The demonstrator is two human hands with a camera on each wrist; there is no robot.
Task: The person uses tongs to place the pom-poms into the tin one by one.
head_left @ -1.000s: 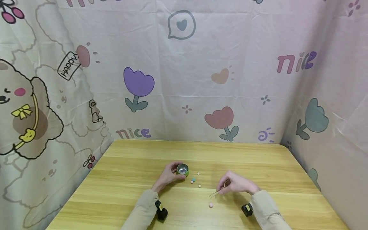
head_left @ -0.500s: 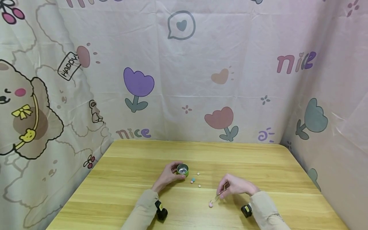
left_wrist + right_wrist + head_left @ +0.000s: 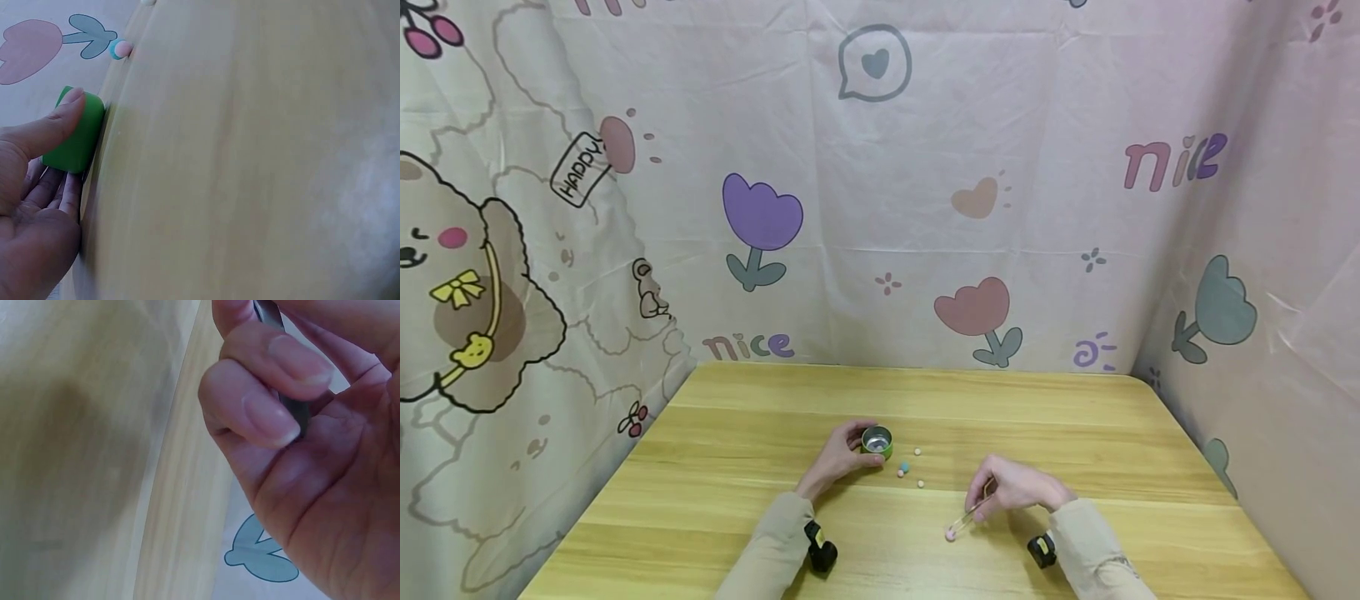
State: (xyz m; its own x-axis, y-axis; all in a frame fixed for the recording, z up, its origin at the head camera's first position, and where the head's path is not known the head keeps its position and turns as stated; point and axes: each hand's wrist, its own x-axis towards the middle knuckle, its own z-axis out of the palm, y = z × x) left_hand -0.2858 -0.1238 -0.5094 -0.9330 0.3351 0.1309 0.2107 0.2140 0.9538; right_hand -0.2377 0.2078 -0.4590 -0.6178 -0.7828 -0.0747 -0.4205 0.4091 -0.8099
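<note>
Head view is showing both hands small and far off on the wooden table (image 3: pixel 1075 433), so fine detail at the tool tips is hard to read: the tweezers (image 3: pixel 972 512) are pointing toward 7 o'clock at a pink bead (image 3: pixel 950 534), but whether the tips are touching or pinching it cannot be told. Right wrist view is cutting off almost all of the tweezers (image 3: pixel 284 375); only a short dark stretch is showing between curled fingers, and the bead is out of frame. Left wrist view is hiding the opening of the green tin (image 3: pixel 78 132), showing only its side wall. Right hand (image 3: pixel 1017 485) is lying palm down, fingers curled and pinching the tweezers, wrist leading back toward 4 o'clock. Left hand (image 3: pixel 842 458) is curling round the green tin (image 3: pixel 877 442) from its 8 o'clock side, thumb pressing flat on the wall and fingers wrapping behind. Several loose beads (image 3: pixel 904 468) are lying just beside the tin at its 4 o'clock, between the two hands; the pink bead is sitting apart from them, nearer the table's front edge.
</note>
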